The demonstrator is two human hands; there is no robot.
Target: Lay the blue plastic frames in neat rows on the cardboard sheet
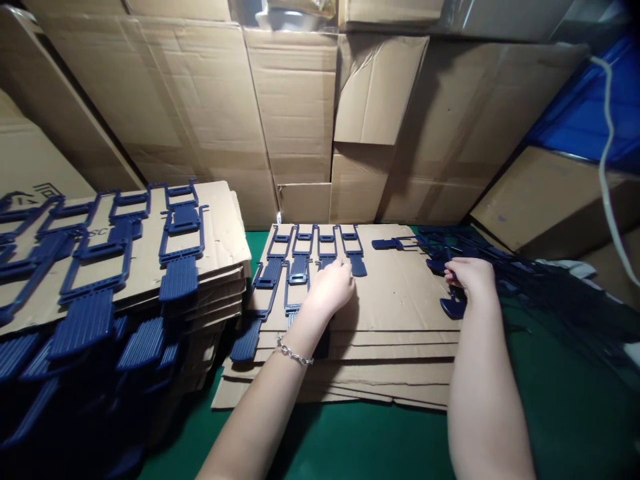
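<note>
My left hand [333,288] is over the middle of the cardboard stack [385,300]. Its fingers are closed on a dark blue plastic frame with a ribbed tab, mostly hidden beneath the hand and wrist. Two rows of similar plastic frames [267,277] lie around it on the top sheet. At the sheet's right edge my right hand [470,275] is closed in a pinch on another dark blue plastic frame [453,307], whose flat tab points down. A tangled pile of these frames [530,280] lies just right of that hand.
A taller stack of cardboard sheets [220,240] layered with blue frames stands at the left. One frame [385,244] lies sideways near the top sheet's back right. Cardboard boxes [305,107] wall off the back. A white cable [607,147] hangs at right above the green table [360,440].
</note>
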